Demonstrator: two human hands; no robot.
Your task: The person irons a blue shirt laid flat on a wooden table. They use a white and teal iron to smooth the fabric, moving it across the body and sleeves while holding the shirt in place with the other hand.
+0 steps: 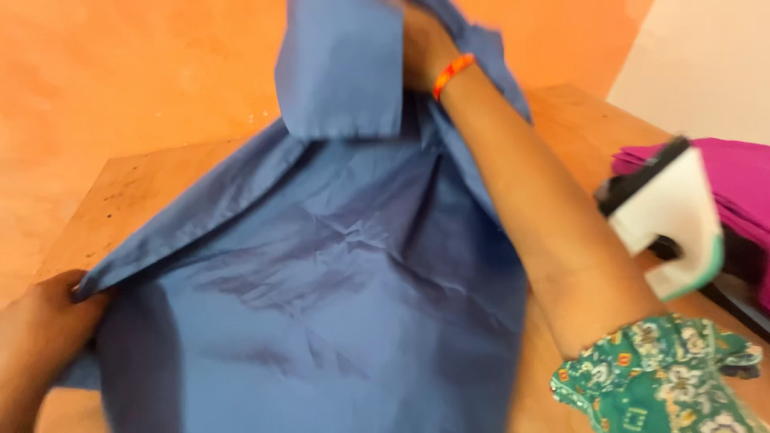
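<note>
Blue garment (337,273) lies partly spread on wooden tabletop (136,184), still creased. Left hand (40,321) grips near-left edge; right hand (425,48) clenches far end, lifted w/ sleeve hanging. Iron (670,212) stands at right, untouched. Est. progress: positioning only; smoothing not done.

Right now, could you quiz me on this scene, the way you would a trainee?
1. True or false: the right hand grips the far end of the blue garment.
2. What does the left hand pinch?
3. The iron stands: A) on the blue garment, B) beside the magenta cloth pile, C) in a hand.

Key: 1 true. 2 the near edge of the blue garment. 3 B.
</note>
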